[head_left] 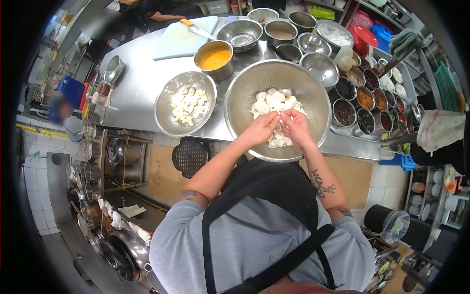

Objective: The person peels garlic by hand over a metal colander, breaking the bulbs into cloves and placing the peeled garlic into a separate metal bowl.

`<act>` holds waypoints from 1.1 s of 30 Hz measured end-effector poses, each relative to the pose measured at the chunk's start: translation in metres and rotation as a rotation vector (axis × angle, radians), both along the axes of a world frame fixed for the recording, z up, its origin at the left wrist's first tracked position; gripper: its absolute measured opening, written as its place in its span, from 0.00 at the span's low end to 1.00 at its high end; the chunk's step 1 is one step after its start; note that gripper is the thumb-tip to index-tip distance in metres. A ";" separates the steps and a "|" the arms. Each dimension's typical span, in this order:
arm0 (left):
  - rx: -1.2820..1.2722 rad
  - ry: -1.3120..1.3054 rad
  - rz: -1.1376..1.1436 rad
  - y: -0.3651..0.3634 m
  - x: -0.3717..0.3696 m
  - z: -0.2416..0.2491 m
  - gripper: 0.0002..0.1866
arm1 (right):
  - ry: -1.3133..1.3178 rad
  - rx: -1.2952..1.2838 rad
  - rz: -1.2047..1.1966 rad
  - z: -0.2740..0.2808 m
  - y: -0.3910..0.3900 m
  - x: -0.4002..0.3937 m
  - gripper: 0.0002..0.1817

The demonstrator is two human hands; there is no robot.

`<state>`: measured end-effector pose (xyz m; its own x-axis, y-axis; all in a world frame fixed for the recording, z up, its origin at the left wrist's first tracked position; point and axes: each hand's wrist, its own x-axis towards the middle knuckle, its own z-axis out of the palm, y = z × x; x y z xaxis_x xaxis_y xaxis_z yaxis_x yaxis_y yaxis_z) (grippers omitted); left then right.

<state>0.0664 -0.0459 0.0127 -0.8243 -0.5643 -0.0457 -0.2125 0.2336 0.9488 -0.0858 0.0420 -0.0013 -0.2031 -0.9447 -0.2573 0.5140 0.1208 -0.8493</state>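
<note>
My left hand (pixel 264 129) and my right hand (pixel 295 127) meet over the near part of a large metal colander (pixel 240 98). Their fingertips are pinched together on a small pale piece, apparently a garlic clove, mostly hidden by the fingers. Beneath and beyond them lie whitish garlic bulbs (pixel 275 101). Loose papery skins (pixel 280 140) are heaped on the near side. Left of this stands a smaller perforated bowl (pixel 164 115) with peeled, cream-coloured garlic cloves (pixel 188 105) in it.
A pot of orange liquid (pixel 215 59) stands behind the bowls. On a pale cutting board (pixel 178 39) rests an orange-handled knife (pixel 196 29). Steel bowls (pixel 319 68) and several ingredient tins (pixel 344 111) crowd the right. Another person's arm (pixel 166 17) shows at the far side.
</note>
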 end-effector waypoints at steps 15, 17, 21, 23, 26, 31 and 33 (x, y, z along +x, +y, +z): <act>-0.273 -0.176 0.117 -0.030 0.016 -0.007 0.11 | -0.536 0.124 -0.222 -0.006 0.001 -0.022 0.11; -0.370 -0.237 0.119 -0.037 0.024 -0.015 0.10 | -0.621 0.166 -0.350 -0.008 -0.006 -0.026 0.13; -0.508 -0.495 -0.120 -0.028 0.026 -0.022 0.15 | -0.649 0.223 -0.395 0.018 -0.027 -0.006 0.15; -0.532 -0.576 -0.171 -0.014 0.026 -0.009 0.19 | -0.695 0.185 -0.218 0.023 -0.038 0.004 0.15; -0.620 -0.593 -0.202 0.003 0.026 -0.015 0.22 | -0.750 0.113 0.112 0.012 -0.062 0.013 0.14; -0.551 -0.556 -0.301 0.019 0.033 -0.001 0.25 | -0.547 0.266 0.154 0.026 -0.117 0.069 0.21; -0.607 -0.515 -0.248 0.022 0.033 -0.010 0.25 | -0.455 0.307 0.169 0.042 -0.143 0.096 0.31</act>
<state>0.0994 -0.0241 0.0024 -0.8871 -0.4173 -0.1974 -0.4605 0.7701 0.4416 0.0097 -0.1008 0.0409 0.1395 -0.8225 -0.5514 0.7716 0.4393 -0.4601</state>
